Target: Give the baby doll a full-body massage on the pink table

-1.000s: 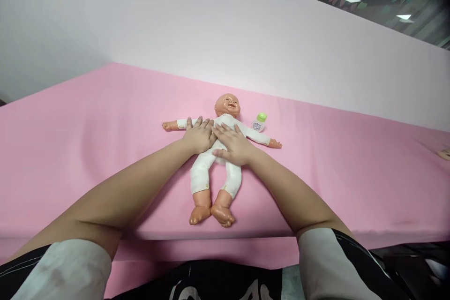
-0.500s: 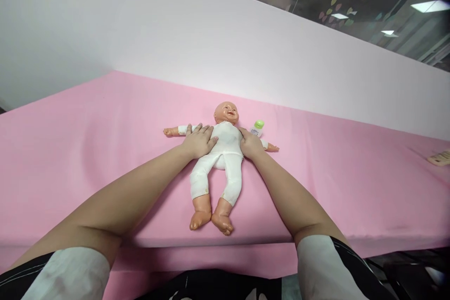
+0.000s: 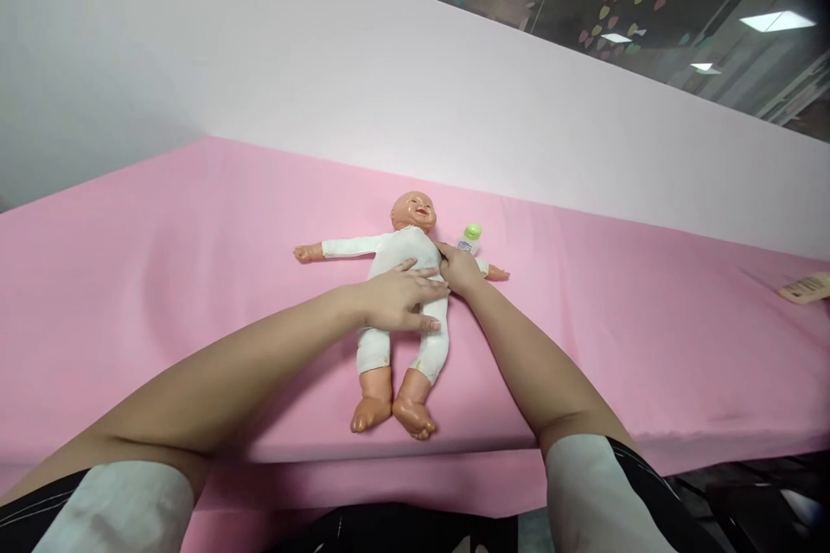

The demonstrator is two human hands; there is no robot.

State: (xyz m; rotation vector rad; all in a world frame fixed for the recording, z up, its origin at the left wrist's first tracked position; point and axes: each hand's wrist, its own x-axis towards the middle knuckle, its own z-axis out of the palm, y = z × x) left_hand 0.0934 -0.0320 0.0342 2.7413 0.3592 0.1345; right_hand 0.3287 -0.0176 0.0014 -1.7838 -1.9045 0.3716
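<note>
A baby doll (image 3: 399, 249) in a white suit lies on its back on the pink table (image 3: 194, 259), arms spread, bare feet toward me. My left hand (image 3: 397, 304) rests flat across the doll's belly, fingers pointing right. At the doll's right-hand shoulder and upper arm, my right hand (image 3: 459, 269) presses down and covers most of that sleeve. Only the tip of that doll hand shows past my fingers.
A small white bottle with a green cap (image 3: 470, 237) stands just behind my right hand, beside the doll's head. A flat tan object (image 3: 805, 287) lies at the far right edge. A pale wall rises behind the table.
My left hand has slid from the doll's left shoulder down and across onto its belly, uncovering the left arm. My right hand has stayed at the doll's right shoulder.
</note>
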